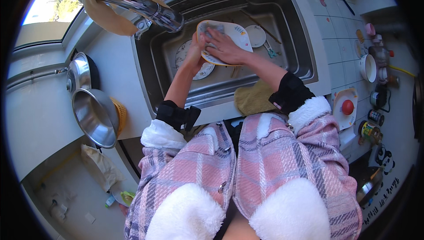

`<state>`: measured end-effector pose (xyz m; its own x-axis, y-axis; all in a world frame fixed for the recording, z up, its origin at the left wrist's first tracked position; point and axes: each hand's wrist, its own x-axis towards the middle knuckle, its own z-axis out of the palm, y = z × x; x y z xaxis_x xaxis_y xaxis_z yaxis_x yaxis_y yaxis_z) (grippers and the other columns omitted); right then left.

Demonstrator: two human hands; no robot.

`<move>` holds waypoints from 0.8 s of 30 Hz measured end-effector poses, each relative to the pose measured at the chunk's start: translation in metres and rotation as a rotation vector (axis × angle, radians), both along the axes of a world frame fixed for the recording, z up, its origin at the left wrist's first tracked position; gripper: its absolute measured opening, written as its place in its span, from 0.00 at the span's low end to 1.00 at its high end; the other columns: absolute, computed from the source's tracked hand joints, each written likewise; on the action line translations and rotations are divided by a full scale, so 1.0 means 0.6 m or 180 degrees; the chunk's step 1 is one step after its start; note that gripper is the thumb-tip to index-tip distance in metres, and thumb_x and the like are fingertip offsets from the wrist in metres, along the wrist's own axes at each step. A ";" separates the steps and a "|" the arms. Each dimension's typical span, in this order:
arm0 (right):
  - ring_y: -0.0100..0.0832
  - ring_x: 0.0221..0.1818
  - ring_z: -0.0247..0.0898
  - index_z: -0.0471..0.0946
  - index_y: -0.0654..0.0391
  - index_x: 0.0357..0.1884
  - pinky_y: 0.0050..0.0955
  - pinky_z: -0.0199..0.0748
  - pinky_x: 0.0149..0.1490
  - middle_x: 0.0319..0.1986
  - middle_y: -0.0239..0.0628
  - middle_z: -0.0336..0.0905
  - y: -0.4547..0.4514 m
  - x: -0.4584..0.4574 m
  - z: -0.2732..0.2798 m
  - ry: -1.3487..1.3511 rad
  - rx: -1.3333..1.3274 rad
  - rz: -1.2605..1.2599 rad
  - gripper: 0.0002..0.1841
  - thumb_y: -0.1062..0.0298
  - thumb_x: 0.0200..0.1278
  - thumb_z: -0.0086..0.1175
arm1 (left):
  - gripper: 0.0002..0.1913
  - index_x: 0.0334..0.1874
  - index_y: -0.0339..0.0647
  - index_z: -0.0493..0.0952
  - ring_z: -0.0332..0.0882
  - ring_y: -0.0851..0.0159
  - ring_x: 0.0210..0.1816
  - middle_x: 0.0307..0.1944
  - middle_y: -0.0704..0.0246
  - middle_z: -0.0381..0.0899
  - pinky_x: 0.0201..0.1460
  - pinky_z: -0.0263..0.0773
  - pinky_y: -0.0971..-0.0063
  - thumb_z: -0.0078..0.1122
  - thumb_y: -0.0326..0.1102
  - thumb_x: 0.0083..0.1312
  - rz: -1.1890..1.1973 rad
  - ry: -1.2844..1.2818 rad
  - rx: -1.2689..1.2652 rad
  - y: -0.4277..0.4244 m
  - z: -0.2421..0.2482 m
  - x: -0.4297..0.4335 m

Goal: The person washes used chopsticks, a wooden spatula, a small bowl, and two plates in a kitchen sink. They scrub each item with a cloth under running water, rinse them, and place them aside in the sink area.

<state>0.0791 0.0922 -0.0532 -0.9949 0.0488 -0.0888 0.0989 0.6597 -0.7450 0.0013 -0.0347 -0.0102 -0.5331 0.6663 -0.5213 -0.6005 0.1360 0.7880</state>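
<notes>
Over the stainless steel sink (159,54), my left hand (195,54) grips the left edge of a white square plate (240,34) with an orange rim. My right hand (225,46) lies spread on the plate's face, pressing a greyish scrubbing cloth (215,28) against it. Lower in the sink lie a patterned plate (181,53), a smaller patterned dish (205,71) partly under the held plate, and a small white dish (256,36). Chopsticks (265,29) and a utensil with a light blue handle (271,52) rest right of the held plate.
A chrome faucet (142,6) with a yellowish cloth (96,11) juts in from the upper left. A steel bowl (96,117) and yellow basket (121,114) stand left. An olive cloth (253,97) lies at the front edge. Rightward are a white bowl (367,68) and a plate (344,117) holding a red item.
</notes>
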 end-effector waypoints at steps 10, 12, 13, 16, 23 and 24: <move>0.39 0.74 0.34 0.47 0.52 0.71 0.49 0.36 0.72 0.72 0.39 0.38 0.039 0.042 0.020 -0.0322 0.1090 0.0281 0.34 0.47 0.69 0.35 | 0.22 0.67 0.55 0.54 0.68 0.64 0.60 0.61 0.68 0.64 0.52 0.73 0.66 0.35 0.49 0.73 -0.0023 0.0063 0.0068 -0.033 -0.008 0.000; 0.42 0.73 0.35 0.48 0.53 0.71 0.49 0.36 0.71 0.71 0.43 0.39 0.015 0.005 0.010 -0.0046 0.0903 -0.0047 0.34 0.47 0.68 0.36 | 0.22 0.68 0.56 0.53 0.67 0.65 0.60 0.61 0.68 0.63 0.52 0.74 0.68 0.34 0.48 0.74 -0.0130 -0.0051 0.0191 -0.023 -0.015 0.010; 0.45 0.73 0.36 0.48 0.55 0.71 0.49 0.38 0.71 0.71 0.46 0.41 -0.001 -0.015 0.007 0.0256 0.0883 -0.0013 0.34 0.48 0.68 0.37 | 0.22 0.68 0.55 0.53 0.66 0.65 0.61 0.62 0.68 0.63 0.54 0.73 0.68 0.34 0.48 0.74 -0.0022 -0.0170 0.0225 -0.018 -0.019 0.012; 0.44 0.73 0.36 0.48 0.55 0.71 0.48 0.38 0.71 0.71 0.46 0.41 -0.020 -0.018 0.012 0.0481 0.0246 0.0374 0.33 0.50 0.68 0.37 | 0.23 0.70 0.55 0.50 0.63 0.64 0.63 0.63 0.67 0.62 0.61 0.67 0.67 0.34 0.47 0.74 0.0283 -0.0405 0.0399 -0.019 -0.024 0.007; 0.39 0.74 0.32 0.45 0.48 0.72 0.46 0.34 0.72 0.72 0.38 0.38 0.051 0.051 0.036 -0.0205 0.1414 0.0449 0.32 0.52 0.69 0.36 | 0.23 0.70 0.56 0.50 0.69 0.65 0.58 0.61 0.66 0.64 0.54 0.72 0.68 0.34 0.45 0.74 -0.0038 0.0374 0.0301 -0.048 -0.004 -0.006; 0.39 0.74 0.32 0.45 0.50 0.72 0.47 0.32 0.72 0.72 0.39 0.38 0.051 0.038 0.034 -0.0342 0.1593 0.0419 0.32 0.50 0.69 0.35 | 0.22 0.69 0.56 0.50 0.69 0.66 0.57 0.61 0.66 0.64 0.54 0.72 0.69 0.35 0.44 0.74 0.0053 0.0290 0.0107 -0.042 -0.003 0.001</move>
